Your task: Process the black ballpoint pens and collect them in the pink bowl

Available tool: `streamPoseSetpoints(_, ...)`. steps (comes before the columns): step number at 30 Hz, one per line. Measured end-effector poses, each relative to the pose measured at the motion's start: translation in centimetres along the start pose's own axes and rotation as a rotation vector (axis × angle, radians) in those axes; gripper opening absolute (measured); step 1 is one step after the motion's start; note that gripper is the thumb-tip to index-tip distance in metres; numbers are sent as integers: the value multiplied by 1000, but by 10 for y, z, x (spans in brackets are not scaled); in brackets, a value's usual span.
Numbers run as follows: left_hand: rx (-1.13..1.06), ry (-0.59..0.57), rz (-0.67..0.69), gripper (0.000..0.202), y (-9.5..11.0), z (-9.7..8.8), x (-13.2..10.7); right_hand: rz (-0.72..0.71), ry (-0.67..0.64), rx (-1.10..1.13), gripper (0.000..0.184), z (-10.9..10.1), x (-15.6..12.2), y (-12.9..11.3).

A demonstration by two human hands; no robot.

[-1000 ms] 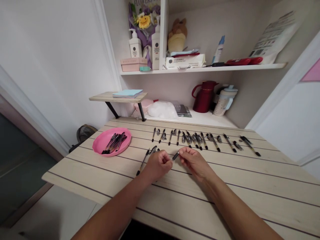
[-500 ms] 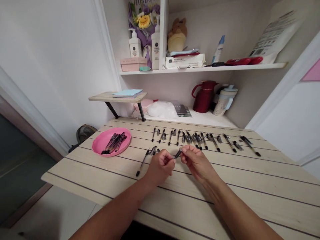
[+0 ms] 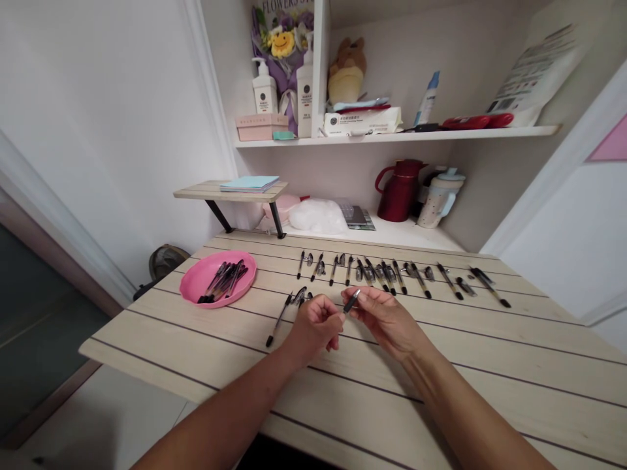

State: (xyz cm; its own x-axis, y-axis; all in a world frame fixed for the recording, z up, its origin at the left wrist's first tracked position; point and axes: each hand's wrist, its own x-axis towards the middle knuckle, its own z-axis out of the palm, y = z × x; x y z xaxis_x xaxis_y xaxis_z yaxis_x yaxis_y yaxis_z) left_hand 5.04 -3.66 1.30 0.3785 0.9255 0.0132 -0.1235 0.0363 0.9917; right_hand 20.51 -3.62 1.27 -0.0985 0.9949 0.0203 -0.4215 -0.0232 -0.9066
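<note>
Black gel pen [image 3: 351, 301] in mid-air between the two hands, over the desk [image 3: 514, 365] — I'm calling it gel from the dark grip and silver cone. What's changed in the last second on my feed: the fingers of the right hand [image 3: 389, 321] were covering that cone, and now they've shifted so it shows bare. My read is that the front end is freed up, but the pen's clearly still being handled, not parked.

Left hand [image 3: 316, 326] has a snug pinch on the rear part and hides the rest of the barrel. Right thumb and fingertips sit narrow around the front; can't tell if they're actually gripping.

Tip points to about 1 o'clock, long axis running 7 to 1. From there, a loose pen [image 3: 279, 318] lies near 9, the pink bowl [image 3: 183, 287] farther out that way — and a row of pens [image 3: 450, 281] sweeps from 10 round to nearly 3.
</note>
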Motion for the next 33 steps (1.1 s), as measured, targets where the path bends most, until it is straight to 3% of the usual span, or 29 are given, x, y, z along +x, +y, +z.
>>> streamPoseSetpoints(3,13,2,16,20,-1,1,0,-23,30,-15,18,0,0,1)
streamPoseSetpoints(8,9,-6,21,19,-1,0,0,29,-50,37,28,-1,-2,-2)
streamPoseSetpoints(13,26,5,12,20,-1,0,1,-5,31,24,17,0,-2,1)
streamPoseSetpoints(18,51,20,11,19,1,1,0,30,-57,46,28,2,-3,0)
streamPoseSetpoints(23,67,23,6,18,1,0,0,12,41,0,23,3,-3,0)
streamPoseSetpoints(27,85,17,9,17,-2,-1,2,53,-38,45,28,3,-3,-1)
streamPoseSetpoints(33,111,36,6,15,-5,-3,3,45,75,-5,19,0,0,4)
